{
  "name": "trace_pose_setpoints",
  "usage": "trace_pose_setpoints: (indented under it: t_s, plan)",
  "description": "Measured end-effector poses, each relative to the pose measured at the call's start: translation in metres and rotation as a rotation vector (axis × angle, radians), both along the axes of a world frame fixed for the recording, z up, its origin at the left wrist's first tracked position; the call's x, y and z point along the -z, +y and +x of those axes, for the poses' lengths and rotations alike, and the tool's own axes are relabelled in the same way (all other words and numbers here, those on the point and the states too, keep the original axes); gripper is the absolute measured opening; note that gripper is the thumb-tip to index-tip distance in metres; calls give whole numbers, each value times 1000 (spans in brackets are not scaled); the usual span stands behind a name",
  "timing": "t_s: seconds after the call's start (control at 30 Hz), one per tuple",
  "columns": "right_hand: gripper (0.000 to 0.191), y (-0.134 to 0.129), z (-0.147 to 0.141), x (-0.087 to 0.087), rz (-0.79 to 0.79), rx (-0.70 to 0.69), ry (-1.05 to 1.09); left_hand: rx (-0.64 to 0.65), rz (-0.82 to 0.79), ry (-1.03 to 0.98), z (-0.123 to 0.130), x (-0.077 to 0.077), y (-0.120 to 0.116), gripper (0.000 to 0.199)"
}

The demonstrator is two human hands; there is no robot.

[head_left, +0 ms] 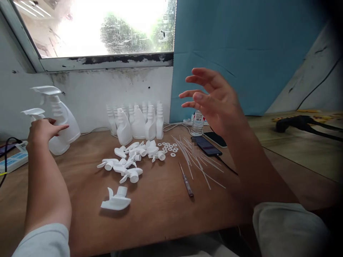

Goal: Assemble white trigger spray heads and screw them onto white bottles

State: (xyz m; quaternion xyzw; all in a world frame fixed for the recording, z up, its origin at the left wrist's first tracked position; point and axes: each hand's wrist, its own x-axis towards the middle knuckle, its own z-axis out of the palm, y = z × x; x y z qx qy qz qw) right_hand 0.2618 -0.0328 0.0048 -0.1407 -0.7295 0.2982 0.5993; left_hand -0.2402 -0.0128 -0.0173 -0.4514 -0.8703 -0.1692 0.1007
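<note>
At the left, my left hand (44, 132) closes around a white spray bottle, its thumb stretched out to the right. Two white bottles with trigger heads overlap here: a taller-looking one (66, 121) and a lower one (57, 147). The hand hides part of them, so I cannot tell exactly where its fingers grip. My right hand (214, 100) is raised in the air, fingers apart and curved, with nothing in it. Several white trigger spray heads (131, 175) lie piled mid-table. One more trigger head (116, 200) rests apart, nearer the front edge.
Headless white bottles (138, 123) stand by the wall. White ring washers (173, 155), thin tubes (199, 164) and a screwdriver (187, 184) lie on the brown table (155, 217). Phones (206, 145), a clear water bottle (197, 125) and a power strip (13, 162) sit farther out.
</note>
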Motion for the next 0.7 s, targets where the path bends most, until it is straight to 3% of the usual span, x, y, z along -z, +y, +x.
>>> trace_pose_setpoints:
  t_s: [0.13, 0.4, 0.7]
  plan:
    - [35, 3, 5, -2, -23, -14, 36, -61, -20, -6, -13, 24, 7, 63]
    - [31, 5, 8, -1, -59, -49, 21, -93, -105, -65, -27, 52, 19, 50]
    - [29, 4, 6, -2, -88, -57, -13, -276, -98, 16, -43, 72, 25, 80]
